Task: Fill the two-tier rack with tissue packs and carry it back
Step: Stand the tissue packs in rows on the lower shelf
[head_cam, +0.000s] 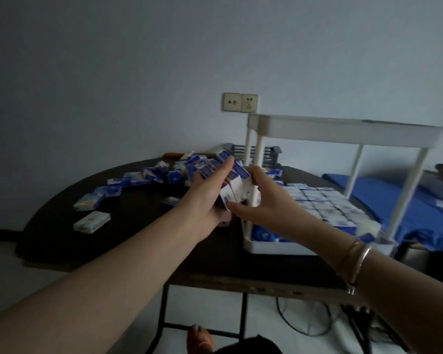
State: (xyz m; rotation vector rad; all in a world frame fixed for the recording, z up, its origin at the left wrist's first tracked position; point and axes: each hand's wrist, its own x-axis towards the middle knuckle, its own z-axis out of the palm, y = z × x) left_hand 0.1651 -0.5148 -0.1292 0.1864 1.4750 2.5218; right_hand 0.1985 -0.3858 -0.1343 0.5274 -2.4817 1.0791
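Dim room with a pale wall, dark round tabletop point(128, 241), white two-tier rack point(343, 131) at its right edge with lower tier packed, loose tissue packs point(149, 175) strewn toward the far edge, left hand point(210, 190) and right hand point(261, 200) together gripping a stack of packs point(234, 185) beside the rack's near-left post.

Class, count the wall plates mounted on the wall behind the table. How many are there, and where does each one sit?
2. The left wall plate and the right wall plate sit side by side, touching, just above the rack's top tier. None seem hidden.
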